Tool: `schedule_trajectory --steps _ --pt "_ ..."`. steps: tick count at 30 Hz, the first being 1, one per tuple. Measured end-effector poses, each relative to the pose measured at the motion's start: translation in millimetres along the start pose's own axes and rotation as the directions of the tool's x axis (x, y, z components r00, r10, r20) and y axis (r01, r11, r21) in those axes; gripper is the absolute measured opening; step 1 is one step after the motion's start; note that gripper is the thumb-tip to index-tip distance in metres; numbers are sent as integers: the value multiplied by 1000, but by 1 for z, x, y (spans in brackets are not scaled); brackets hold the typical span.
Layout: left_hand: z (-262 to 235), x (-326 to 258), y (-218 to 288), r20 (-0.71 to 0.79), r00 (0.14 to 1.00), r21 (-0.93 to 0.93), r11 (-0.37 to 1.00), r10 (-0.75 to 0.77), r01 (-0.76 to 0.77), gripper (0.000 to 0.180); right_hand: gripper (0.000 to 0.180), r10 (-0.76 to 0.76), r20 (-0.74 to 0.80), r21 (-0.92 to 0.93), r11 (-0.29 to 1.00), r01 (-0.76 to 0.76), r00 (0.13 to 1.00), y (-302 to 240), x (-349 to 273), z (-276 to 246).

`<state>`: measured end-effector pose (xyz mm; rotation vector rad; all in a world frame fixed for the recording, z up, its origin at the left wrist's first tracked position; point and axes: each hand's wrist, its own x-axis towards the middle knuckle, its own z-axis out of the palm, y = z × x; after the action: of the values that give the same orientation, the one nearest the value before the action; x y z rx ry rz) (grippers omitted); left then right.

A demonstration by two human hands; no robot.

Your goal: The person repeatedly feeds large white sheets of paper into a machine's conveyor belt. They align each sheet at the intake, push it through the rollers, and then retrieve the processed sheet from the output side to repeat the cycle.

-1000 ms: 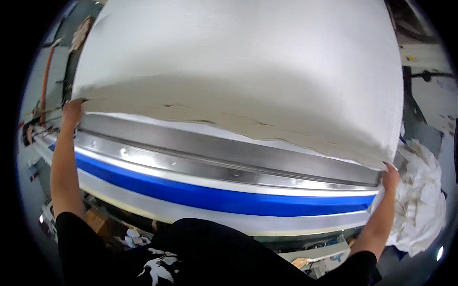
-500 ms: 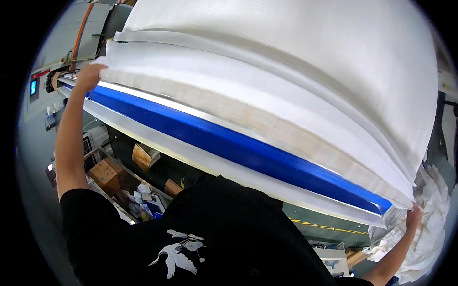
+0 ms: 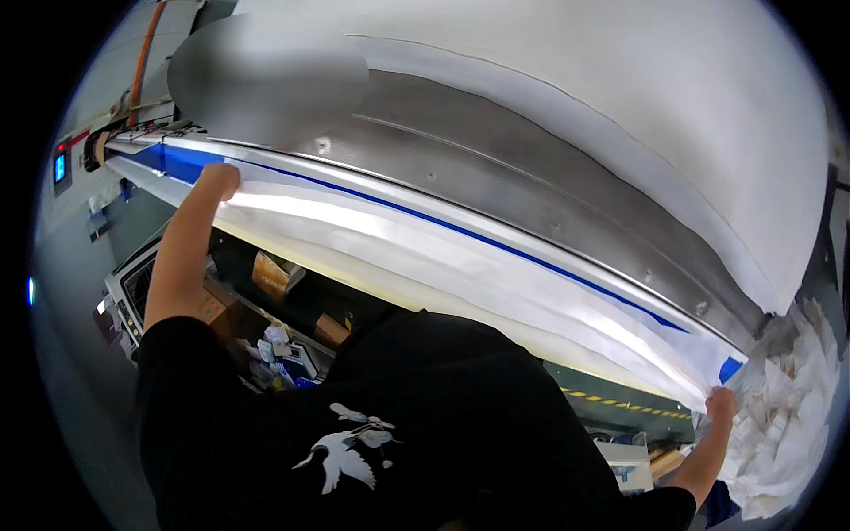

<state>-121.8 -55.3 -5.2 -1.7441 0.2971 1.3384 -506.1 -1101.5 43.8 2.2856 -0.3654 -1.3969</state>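
A long, thin white cloth strip (image 3: 443,265) stretches between my two hands, slightly see-through, over a blue padded bar (image 3: 182,165). Its left end is gripped in the closed fingers of my left hand (image 3: 218,182). At the far right my right hand (image 3: 721,404) is closed on the other end. Beyond the bar runs a pale metal rail (image 3: 513,228), then a grey metal plate (image 3: 496,164). A large white fabric sheet (image 3: 655,97) hangs over the plate's far side. A blurred patch hides part of the upper left.
Heaped white cloth (image 3: 784,416) lies by my right hand. Below the bar are a brown carton (image 3: 274,276) and a bin of assorted items (image 3: 288,354). A small lit screen (image 3: 61,166) is on the far left. Yellow-black tape (image 3: 624,405) marks a lower edge.
Both hands have drawn the cloth strip toward me, off the large sheet's side and over the blue bar. The grey plate is now bare. My left hand also moved rightward.
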Motion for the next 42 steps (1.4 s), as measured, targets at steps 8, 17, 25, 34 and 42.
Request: schedule_trajectory --steps 8,17,25,34,42 --pt "-12 -8 -37 -72 827 -369 786 -557 497 21 24 23 80 43 999 -26 997 5 1 38" --pt "68 39 -37 -340 689 -777 604 -640 177 34 48 -290 278 270 939 215 916 -69 48 -31" --pt "-31 4 18 -350 698 -786 602 -625 145 35 39 -74 170 406 914 -1 983 -84 19 -53" --pt "-66 50 40 -623 303 -779 608 -721 -153 39 17 -291 -265 448 807 385 919 -227 32 -185" --pt "-106 54 55 -555 37 -709 449 -831 -544 30 20 -484 -645 405 438 802 591 -462 -29 -464"
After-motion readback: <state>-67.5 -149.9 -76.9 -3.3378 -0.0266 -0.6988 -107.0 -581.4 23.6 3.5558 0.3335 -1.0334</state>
